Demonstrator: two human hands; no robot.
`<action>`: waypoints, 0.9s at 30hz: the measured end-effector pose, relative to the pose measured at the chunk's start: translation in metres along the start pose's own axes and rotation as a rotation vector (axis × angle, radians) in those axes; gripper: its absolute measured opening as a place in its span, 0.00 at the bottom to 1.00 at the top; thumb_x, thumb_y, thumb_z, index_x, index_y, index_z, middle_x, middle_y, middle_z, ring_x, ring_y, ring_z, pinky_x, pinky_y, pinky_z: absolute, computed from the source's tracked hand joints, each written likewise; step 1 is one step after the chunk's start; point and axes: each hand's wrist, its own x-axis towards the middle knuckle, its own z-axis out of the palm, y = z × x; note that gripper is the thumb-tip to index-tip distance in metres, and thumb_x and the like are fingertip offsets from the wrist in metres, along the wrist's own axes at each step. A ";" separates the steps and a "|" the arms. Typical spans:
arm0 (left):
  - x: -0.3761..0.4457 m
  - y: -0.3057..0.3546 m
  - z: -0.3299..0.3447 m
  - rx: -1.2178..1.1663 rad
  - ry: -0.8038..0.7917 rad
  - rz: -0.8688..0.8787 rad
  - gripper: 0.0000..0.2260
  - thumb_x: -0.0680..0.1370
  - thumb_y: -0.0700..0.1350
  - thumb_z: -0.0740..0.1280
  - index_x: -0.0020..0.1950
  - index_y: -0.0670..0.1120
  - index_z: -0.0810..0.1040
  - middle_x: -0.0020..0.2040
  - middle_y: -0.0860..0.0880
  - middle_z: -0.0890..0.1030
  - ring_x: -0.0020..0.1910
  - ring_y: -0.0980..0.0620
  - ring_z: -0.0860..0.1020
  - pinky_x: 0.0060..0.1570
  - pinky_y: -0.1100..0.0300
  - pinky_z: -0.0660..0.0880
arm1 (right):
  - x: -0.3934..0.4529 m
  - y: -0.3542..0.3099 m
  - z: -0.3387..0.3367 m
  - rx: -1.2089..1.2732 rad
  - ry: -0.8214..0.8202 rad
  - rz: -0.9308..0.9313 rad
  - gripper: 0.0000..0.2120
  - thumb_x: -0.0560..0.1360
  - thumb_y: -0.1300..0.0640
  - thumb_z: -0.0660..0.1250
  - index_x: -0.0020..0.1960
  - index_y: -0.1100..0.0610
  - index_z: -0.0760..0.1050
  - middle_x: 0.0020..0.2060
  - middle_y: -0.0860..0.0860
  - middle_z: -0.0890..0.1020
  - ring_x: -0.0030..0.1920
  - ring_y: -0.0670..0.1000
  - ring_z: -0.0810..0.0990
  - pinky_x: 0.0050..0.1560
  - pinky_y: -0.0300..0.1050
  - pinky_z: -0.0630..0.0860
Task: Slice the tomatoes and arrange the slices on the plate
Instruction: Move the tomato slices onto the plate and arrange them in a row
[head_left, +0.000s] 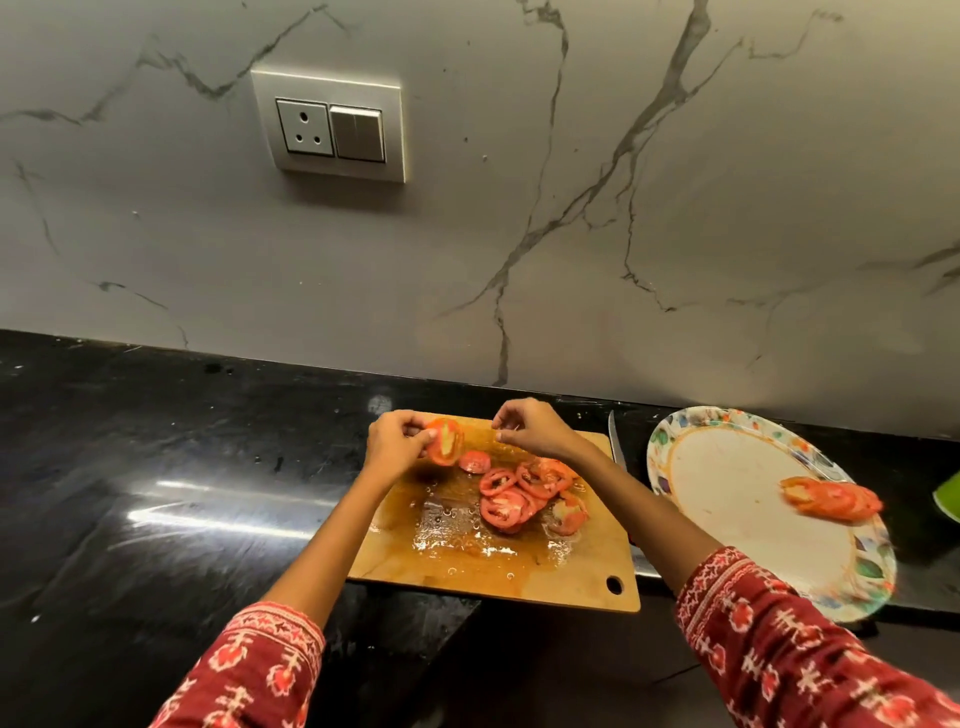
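So the left hand (396, 441) is pinching a stack of red tomato slices (445, 441), held upright on edge over the far left corner of the wet wooden cutting board (519, 577). Fingers are curled round the stack from the left. The right hand (530, 428) hovers just beside it over the far edge of the board, fingertips bunched together like a pinch, but I can't tell if there's anything in them. Both forearms reach forward from patterned red sleeves (779, 639).

The rest of the cut tomato slices (524, 493) lie in a loose pile on the board's right half, below the right wrist, one slice a bit apart toward the left hand. On the black stone worktop (156, 467) to the right sits a floral-rimmed round plate (727, 467) with a short overlapping row of plated slices (831, 500) near its right rim. A knife blade (615, 441) lies between board and plate.
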 end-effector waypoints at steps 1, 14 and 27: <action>0.000 -0.006 -0.002 0.008 0.028 -0.040 0.04 0.73 0.38 0.70 0.47 0.40 0.80 0.43 0.44 0.81 0.36 0.55 0.79 0.41 0.58 0.80 | 0.002 0.000 0.007 -0.045 -0.019 0.007 0.09 0.74 0.62 0.67 0.53 0.61 0.77 0.51 0.56 0.80 0.52 0.51 0.78 0.52 0.44 0.75; -0.004 -0.016 0.000 0.039 -0.002 -0.112 0.03 0.74 0.38 0.69 0.47 0.42 0.79 0.43 0.45 0.80 0.35 0.53 0.79 0.37 0.63 0.78 | 0.004 -0.006 0.034 -0.155 -0.073 0.039 0.12 0.75 0.57 0.67 0.55 0.61 0.77 0.50 0.56 0.80 0.49 0.52 0.78 0.44 0.41 0.72; -0.003 -0.003 0.029 0.104 -0.227 -0.028 0.04 0.77 0.38 0.65 0.50 0.41 0.77 0.43 0.46 0.78 0.36 0.53 0.77 0.31 0.67 0.75 | -0.031 0.027 -0.004 0.225 -0.055 0.112 0.08 0.76 0.60 0.65 0.52 0.63 0.78 0.47 0.57 0.82 0.45 0.49 0.80 0.47 0.40 0.76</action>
